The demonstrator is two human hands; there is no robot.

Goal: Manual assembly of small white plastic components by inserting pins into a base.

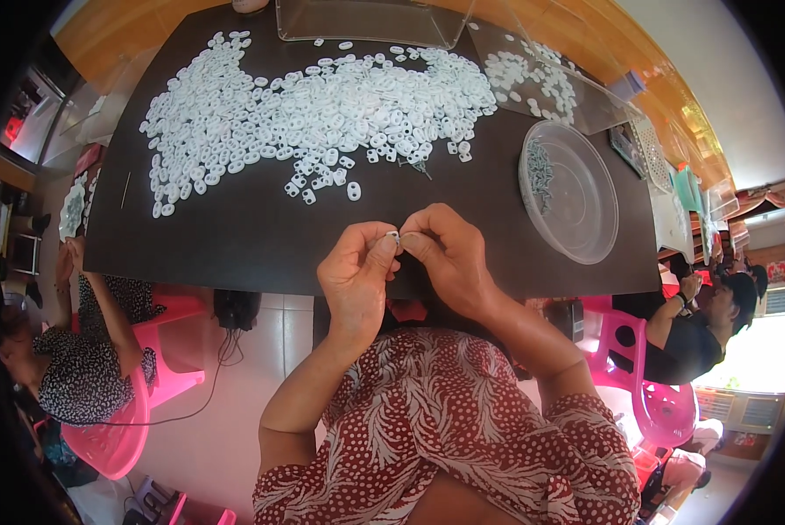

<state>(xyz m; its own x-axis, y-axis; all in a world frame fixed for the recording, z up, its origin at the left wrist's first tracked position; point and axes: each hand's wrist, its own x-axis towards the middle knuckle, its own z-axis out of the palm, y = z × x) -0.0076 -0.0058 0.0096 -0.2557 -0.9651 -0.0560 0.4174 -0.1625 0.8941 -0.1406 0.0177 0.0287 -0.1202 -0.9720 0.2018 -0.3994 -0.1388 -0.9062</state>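
Observation:
Close together over the near edge of the dark table, both my hands meet at the fingertips. My left hand (357, 267) pinches a small white plastic piece (393, 235), largely covered by the fingers. Thumb and forefinger of my right hand (449, 254) are pressed together against the same spot; whatever they grip is too small to make out. Beyond them spreads a wide heap of white oval plastic pieces (349, 109) with holes in them. A few small screws (417, 166) lie at the heap's near edge.
At the right, a round clear plastic dish (585, 236) holds many small grey screws (539, 175). A clear bin (371, 42) stands at the far edge, and more white pieces (532, 83) lie far right. People sit on pink chairs (143, 411) at both sides.

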